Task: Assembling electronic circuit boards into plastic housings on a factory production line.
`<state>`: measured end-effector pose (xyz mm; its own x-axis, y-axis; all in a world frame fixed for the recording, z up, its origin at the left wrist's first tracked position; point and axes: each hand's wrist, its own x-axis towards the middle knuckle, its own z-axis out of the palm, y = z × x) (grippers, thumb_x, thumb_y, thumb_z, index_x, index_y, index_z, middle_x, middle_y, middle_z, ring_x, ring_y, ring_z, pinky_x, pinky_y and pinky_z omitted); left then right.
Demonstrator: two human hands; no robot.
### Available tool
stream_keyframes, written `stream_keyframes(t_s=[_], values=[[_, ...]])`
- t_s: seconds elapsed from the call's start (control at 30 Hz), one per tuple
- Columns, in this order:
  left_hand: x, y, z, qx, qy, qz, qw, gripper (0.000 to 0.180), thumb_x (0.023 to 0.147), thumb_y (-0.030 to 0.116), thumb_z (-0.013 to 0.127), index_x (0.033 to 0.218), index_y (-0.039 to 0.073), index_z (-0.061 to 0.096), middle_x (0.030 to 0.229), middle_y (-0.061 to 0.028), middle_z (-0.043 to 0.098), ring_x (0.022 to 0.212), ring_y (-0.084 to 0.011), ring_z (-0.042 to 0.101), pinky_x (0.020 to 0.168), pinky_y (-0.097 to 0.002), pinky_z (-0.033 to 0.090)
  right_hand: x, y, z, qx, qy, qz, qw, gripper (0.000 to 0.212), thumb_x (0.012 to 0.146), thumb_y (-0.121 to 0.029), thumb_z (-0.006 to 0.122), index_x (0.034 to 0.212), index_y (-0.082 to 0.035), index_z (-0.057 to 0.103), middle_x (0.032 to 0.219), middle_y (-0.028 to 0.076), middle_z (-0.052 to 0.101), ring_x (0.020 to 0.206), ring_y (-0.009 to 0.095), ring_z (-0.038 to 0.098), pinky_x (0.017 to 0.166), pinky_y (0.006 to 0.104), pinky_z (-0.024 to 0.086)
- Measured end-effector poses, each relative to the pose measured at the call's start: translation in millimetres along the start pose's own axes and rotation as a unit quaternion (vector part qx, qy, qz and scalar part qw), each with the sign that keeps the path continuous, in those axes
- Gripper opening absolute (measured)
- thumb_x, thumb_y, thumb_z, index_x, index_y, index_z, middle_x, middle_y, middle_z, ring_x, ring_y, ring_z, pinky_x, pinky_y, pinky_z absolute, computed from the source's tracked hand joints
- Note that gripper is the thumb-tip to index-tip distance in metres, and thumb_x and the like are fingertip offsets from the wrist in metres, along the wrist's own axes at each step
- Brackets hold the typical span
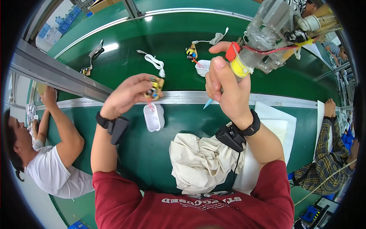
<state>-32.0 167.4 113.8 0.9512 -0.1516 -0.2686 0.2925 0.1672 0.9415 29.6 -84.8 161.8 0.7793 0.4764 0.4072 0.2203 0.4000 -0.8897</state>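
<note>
"Where is the board (155,90) held?"
"In the left hand (127,92), past the case's (154,123) far end; a dispenser (239,68) is gripped by the right hand (231,91)."
"Likely light, fragile: best pinched by its edges."

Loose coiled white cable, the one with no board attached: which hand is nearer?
Left. The left hand, holding a circuit board, is just below and left of the cable in the picture; the right hand is farther off, to its right.

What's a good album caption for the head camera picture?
Left hand holding a circuit board, right hand by a bulky tool.
</note>
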Motion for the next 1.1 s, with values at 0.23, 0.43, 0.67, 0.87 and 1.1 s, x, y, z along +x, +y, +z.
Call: stream_keyframes(t_s=[0.23, 0.43, 0.67, 0.87, 1.1], values=[[37, -57, 53, 0.035, -0.085, 0.039, 0.995, 0.034, 0.089, 0.005, 0.058, 0.120, -0.005, 0.048, 0.105, -0.0097, 0.063, 0.094, -0.0125, 0.062, 0.079, -0.0244, 0.053, 7, 0, 2, -0.038, -0.002, -0.013, 0.999, 0.026, 0.098, -0.026, 0.044, 0.113, -0.004, 0.043, 0.058, -0.001, 0.038, 0.039, 0.005, 0.031, 0.037, 0.0220, 0.025], [38, -75, 70, 0.021, -0.176, 0.098, 0.979, 0.040, 0.087, 0.002, 0.063, 0.123, 0.000, 0.048, 0.107, -0.0074, 0.063, 0.092, -0.0096, 0.060, 0.080, -0.0233, 0.051, 8, 7, 4, -0.020, -0.007, -0.015, 1.000, 0.024, 0.099, -0.027, 0.043, 0.111, -0.007, 0.042, 0.058, 0.000, 0.037, 0.039, 0.006, 0.030, 0.036, 0.0225, 0.024], [37, -74, 58, -0.021, -0.205, 0.117, 0.972, 0.040, 0.089, 0.002, 0.062, 0.126, 0.001, 0.047, 0.109, -0.0067, 0.062, 0.093, -0.0090, 0.060, 0.081, -0.0239, 0.052, 10, 21, 10, -0.012, -0.027, -0.026, 0.999, 0.022, 0.098, -0.028, 0.044, 0.109, -0.009, 0.041, 0.057, 0.000, 0.037, 0.037, 0.006, 0.028, 0.035, 0.0231, 0.022], [33, -75, 48, -0.052, -0.228, 0.120, 0.965, 0.041, 0.089, 0.002, 0.062, 0.128, 0.002, 0.047, 0.107, -0.0069, 0.063, 0.092, -0.0088, 0.060, 0.080, -0.0234, 0.052, 7, 25, 23, 0.000, -0.020, -0.009, 1.000, 0.023, 0.098, -0.031, 0.045, 0.106, -0.010, 0.041, 0.056, 0.001, 0.036, 0.036, 0.007, 0.027, 0.034, 0.0231, 0.021], [32, -79, 39, -0.049, -0.231, 0.132, 0.963, 0.040, 0.089, 0.004, 0.062, 0.127, 0.003, 0.048, 0.105, -0.0064, 0.064, 0.087, -0.0068, 0.059, 0.075, -0.0211, 0.050, 7, 31, 30, 0.008, -0.017, -0.005, 1.000, 0.021, 0.098, -0.031, 0.045, 0.104, -0.011, 0.041, 0.056, 0.000, 0.035, 0.035, 0.007, 0.026, 0.034, 0.0230, 0.021]])
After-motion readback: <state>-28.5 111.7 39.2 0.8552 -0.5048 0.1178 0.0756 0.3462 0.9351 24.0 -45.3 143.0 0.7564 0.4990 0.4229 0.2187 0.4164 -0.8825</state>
